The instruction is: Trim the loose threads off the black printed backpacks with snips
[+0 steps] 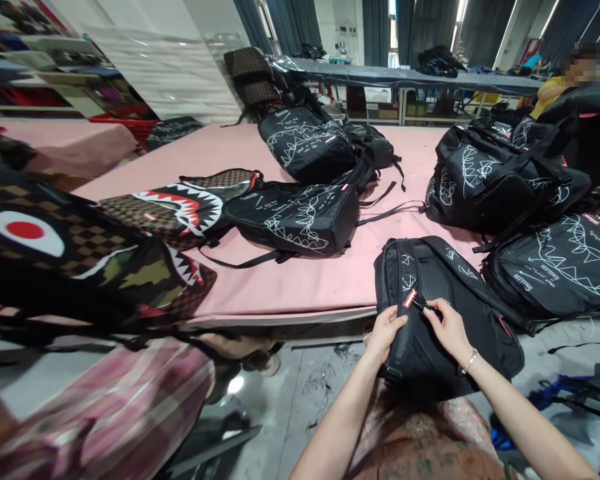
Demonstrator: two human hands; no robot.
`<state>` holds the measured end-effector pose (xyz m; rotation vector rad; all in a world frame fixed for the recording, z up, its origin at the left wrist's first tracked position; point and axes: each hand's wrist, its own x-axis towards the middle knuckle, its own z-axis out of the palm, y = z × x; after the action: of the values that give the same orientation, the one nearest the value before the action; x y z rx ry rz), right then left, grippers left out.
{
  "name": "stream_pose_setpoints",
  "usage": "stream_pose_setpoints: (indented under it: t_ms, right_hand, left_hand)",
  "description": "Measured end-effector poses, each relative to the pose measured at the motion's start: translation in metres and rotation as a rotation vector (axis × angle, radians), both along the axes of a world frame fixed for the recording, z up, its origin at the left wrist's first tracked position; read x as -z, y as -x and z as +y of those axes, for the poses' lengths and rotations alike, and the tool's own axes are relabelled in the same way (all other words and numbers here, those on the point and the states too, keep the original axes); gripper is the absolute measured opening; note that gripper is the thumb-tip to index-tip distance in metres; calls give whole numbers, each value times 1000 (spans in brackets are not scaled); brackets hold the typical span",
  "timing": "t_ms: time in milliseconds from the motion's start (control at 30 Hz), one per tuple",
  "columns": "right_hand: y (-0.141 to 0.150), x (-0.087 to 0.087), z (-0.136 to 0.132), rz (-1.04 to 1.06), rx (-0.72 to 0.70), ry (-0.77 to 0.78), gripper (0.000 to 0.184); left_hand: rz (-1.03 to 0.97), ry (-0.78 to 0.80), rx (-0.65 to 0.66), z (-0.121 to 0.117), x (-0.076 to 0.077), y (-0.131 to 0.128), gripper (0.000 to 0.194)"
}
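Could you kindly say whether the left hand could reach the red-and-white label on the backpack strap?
Probably yes: the left hand is close below the red-and-white label, and nothing appears to lie between them.

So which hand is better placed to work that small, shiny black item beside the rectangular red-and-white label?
Probably the right hand: it pinches the small, shiny black item, close to the label. The left hand seems occupied holding the black fabric shoulder strap just below.

Spotting dark curtains [300,30] along the top, a person in yellow [550,90] at upper right, now catching pink plaid cloth [130,407] lower left, below a checkered bag [80,230]!
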<state>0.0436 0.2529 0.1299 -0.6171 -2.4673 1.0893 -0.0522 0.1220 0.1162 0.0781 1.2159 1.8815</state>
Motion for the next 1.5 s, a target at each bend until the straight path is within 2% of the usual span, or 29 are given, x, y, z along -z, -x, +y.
stream_pose_setpoints:
  t_ms: [100, 233, 400, 800, 1167, 1500]
  right_hand:
    - [4, 0, 12, -18, 4, 200, 31]
    - [7, 9, 21, -5, 30, 244, 40]
    - [9, 17, 17, 8, 65, 282, 44]
    - [14, 1, 8, 27, 86, 163, 31]
    - [23, 6, 10, 39, 42, 151, 28]
    - [18, 11, 20, 15, 13, 166, 30]
  left_hand:
    - [-30, -4, 38, 5, 1, 8, 45]
    - [-75, -14, 63, 11, 9, 16, 42]
    - [-127, -68, 91, 9, 17, 22, 51]
    - [-153, -91, 64, 8, 17, 19, 50]
    - [-146, -100, 56, 8, 20, 19, 50]
    - [-136, -110, 57, 7, 20, 18, 54]
